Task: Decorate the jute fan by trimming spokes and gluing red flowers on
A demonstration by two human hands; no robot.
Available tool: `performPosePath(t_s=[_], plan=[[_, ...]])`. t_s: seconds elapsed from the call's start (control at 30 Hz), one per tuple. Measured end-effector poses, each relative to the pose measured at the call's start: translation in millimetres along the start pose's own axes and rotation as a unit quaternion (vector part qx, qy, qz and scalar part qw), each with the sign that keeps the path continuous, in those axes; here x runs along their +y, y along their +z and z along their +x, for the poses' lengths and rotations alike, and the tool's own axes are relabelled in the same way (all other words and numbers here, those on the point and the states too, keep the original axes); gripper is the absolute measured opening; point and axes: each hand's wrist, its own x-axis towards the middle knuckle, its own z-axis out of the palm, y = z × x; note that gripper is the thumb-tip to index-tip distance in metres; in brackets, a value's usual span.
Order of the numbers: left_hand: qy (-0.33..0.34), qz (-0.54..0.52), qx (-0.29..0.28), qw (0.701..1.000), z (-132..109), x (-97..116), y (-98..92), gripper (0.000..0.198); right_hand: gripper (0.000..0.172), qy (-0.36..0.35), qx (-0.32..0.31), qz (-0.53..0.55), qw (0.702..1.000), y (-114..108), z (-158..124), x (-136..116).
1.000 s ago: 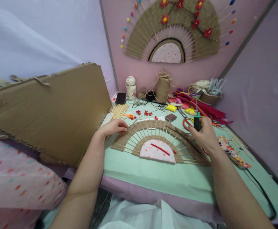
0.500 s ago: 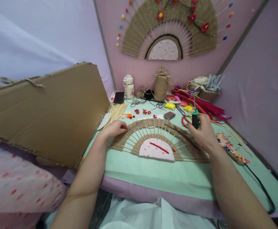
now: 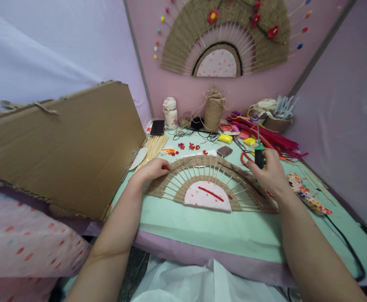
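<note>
A half-round fan woven of jute twine over thin sticks lies on the table before me. Its dotted fabric centre carries a thin red strip. At the fan's upper left edge rests my left hand, its fingers curled closed on the weave. My right hand, above the right end, grips a screwdriver with a green-and-black handle, metal shaft pointing up. Orange-handled scissors lie just behind that hand. Small red flowers sit beyond the fan.
A large cardboard sheet stands at left. Bamboo sticks, a phone, a white bottle and a twine spool are behind. A flower-patterned object with a black cord lies right. A finished fan hangs on the wall.
The view has shifted very slightly. Both hands keep their places, the left at the fan's edge and the right around the screwdriver.
</note>
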Motion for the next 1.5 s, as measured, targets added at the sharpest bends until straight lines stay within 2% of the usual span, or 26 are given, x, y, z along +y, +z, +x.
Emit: performPosePath(t_s=[0.73, 1.03, 1.3, 1.5], plan=[[-0.017, 0.037, 0.008, 0.999, -1.7, 6.4, -4.4, 0.018, 0.026, 0.024, -0.017, 0.002, 1.0, -0.4, -0.4, -5.9], [-0.023, 0.043, 0.012, 0.999, 0.7, 5.2, 2.6, 0.017, 0.026, 0.028, -0.021, 0.0, 0.999, -0.2, -1.4, -5.3], [-0.016, 0.064, 0.047, 0.997, -4.5, 12.4, -4.8, 0.024, 0.026, 0.024, -0.013, 0.002, 1.0, 0.4, -1.4, -6.4], [-0.04, 0.135, 0.063, 0.988, -13.8, 19.8, 1.9, 0.024, 0.024, 0.012, -0.006, 0.002, 1.0, 1.6, -1.7, -3.3]])
